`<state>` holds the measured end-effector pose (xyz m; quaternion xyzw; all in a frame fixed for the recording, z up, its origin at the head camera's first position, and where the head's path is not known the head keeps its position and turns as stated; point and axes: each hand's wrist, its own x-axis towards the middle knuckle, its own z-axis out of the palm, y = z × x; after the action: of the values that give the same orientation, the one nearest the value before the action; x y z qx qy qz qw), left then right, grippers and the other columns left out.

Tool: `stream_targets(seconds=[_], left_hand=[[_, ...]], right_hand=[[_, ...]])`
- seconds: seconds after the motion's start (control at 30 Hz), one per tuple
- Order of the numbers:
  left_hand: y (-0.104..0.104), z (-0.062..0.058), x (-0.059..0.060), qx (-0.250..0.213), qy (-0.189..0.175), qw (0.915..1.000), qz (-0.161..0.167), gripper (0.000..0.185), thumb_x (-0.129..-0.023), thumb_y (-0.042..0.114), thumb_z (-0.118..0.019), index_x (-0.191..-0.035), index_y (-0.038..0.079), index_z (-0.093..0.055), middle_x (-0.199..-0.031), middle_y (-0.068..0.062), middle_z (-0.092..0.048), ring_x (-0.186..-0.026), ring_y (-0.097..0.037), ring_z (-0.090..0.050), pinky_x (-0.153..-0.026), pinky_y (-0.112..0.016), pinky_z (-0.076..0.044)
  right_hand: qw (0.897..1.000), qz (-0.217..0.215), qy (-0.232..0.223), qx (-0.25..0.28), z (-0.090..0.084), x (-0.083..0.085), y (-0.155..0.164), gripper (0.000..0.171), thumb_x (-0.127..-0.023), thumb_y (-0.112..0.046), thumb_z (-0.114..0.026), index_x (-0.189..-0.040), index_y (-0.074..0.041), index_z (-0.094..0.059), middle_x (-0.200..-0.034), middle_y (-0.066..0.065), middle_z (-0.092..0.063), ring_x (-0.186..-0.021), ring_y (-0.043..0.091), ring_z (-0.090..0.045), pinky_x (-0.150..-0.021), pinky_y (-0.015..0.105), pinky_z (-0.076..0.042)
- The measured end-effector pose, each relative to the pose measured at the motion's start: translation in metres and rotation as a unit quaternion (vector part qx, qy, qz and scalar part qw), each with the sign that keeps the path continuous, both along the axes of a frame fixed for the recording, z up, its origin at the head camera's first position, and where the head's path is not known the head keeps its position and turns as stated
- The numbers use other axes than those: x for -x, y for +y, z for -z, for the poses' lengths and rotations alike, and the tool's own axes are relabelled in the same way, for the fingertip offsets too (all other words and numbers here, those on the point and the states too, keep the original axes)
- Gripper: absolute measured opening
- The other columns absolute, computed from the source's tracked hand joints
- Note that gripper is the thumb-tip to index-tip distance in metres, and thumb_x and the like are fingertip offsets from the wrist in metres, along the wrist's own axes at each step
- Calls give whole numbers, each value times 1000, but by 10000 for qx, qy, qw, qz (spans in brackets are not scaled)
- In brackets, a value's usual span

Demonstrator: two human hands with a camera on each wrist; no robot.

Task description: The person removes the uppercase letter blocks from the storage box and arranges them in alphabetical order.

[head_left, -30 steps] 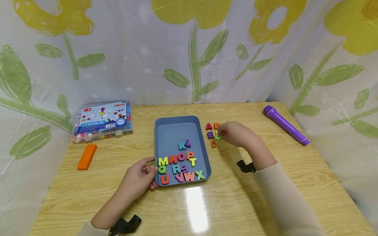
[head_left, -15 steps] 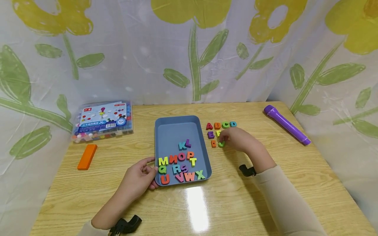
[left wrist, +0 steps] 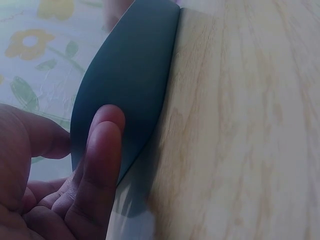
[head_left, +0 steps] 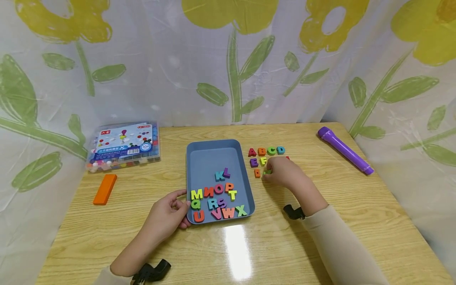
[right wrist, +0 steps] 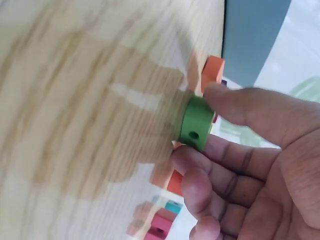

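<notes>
Green J (head_left: 267,172) shifts toward six o'clock, to orange I's (head_left: 257,173) three o'clock | right hand (head_left: 285,172): fingers pinch J | left hand (head_left: 167,213): fingers grip blue tray (head_left: 213,160), eight o'clock | tray: letters (head_left: 219,189), mostly toward six

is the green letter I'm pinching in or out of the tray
Out: the green letter block, pinched in the right hand, is beside the blue tray in the head view.
</notes>
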<state>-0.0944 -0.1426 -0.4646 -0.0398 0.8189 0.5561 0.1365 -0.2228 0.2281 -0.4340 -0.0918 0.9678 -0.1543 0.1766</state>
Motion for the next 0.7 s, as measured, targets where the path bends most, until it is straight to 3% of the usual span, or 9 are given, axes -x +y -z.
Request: stream_targets(seconds=[0.17,0.33,0.7], left_hand=[[0,-1,1,-2,1,10000,21,52,-109,15,-66,-158,3,-53,-89,-10,-74,-61,-23,-73,-58,-34,-64],[1,-1,1,-9,26,10000,26,51,-109,14,-66,-158,3,-53,-88,-10,-74,-61,-23,-73,-58,-34,-64],[1,-2,0,42,3,10000,4,51,-109,15,-66,-157,4,-53,-88,-10,-74,-61,-23,-73,-58,-33,-63]], right_hand=[[9997,-174,162,-41,1,0,-1,18,-100,-19,-77,-111,-5,-73,-103,8,-74,-84,22,-63,-81,42,-56],[9991,-371,212,67,0,0,-1,24,-100,-10,-71,-122,-3,-75,-118,12,-77,-94,23,-69,-93,47,-61],[9985,-461,259,136,3,1,-1,28,-100,-8,-71,-127,-3,-75,-120,13,-77,-89,22,-64,-88,45,-59]])
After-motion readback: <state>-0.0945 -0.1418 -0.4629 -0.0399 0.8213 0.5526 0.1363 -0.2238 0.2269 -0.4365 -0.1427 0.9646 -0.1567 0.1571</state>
